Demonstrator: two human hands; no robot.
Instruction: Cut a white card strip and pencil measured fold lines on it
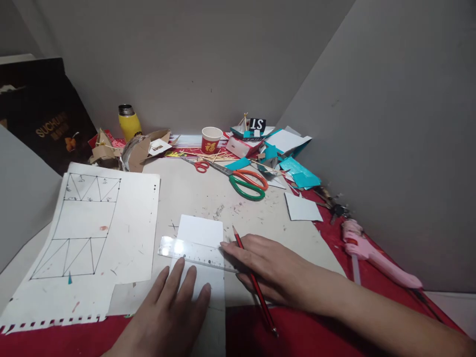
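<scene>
A white card [200, 231] lies on the work board with a clear plastic ruler [193, 253] laid across it. My left hand [174, 302] lies flat on the card just below the ruler, fingers spread and fingertips at the ruler's lower edge. My right hand [267, 265] rests at the ruler's right end and holds a red pencil [255, 282], whose tip points up past the card's right edge.
A large paper with a drawn truss pattern [92, 233] lies at the left. Behind are green-and-orange scissors [247, 184], small red scissors [201, 165], a red paper cup [211, 139], a yellow bottle [129, 122], cardboard scraps [130, 148], teal paper pieces [299, 173]. A pink glue gun [372, 253] lies right.
</scene>
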